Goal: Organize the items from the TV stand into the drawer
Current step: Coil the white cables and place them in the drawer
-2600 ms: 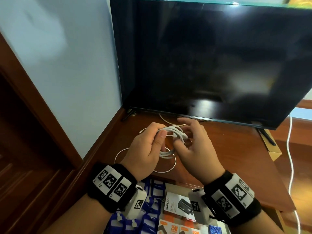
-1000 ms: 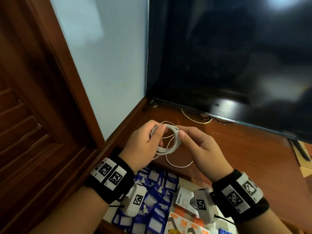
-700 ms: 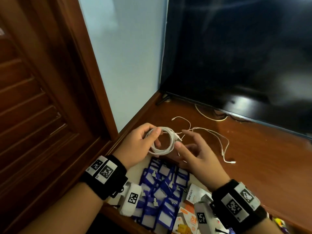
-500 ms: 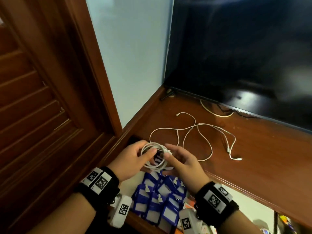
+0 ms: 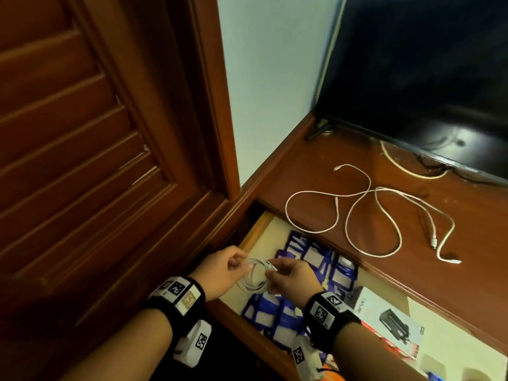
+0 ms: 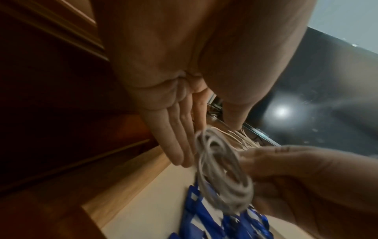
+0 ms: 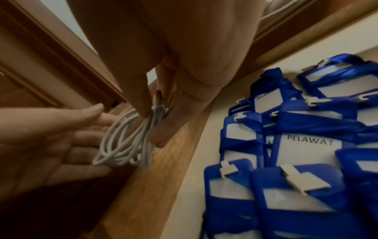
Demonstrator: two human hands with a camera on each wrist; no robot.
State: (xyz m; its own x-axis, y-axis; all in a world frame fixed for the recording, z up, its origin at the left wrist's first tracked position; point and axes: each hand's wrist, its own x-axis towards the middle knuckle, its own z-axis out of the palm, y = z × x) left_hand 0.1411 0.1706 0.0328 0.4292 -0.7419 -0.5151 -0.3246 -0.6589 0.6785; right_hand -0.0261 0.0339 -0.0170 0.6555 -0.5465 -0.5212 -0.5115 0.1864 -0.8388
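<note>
A white cable coiled into a small loop (image 5: 254, 276) hangs over the open drawer (image 5: 254, 235); the right hand (image 5: 292, 279) pinches it, the left hand's (image 5: 220, 270) fingers (image 6: 180, 137) lie straight against it

Coiled white cable (image 6: 223, 174) motion-blurred in left wrist view. Flat black television (image 5: 428, 78) cut off top and right. Boxed charger pack (image 5: 390, 323) print too small to read.
</note>
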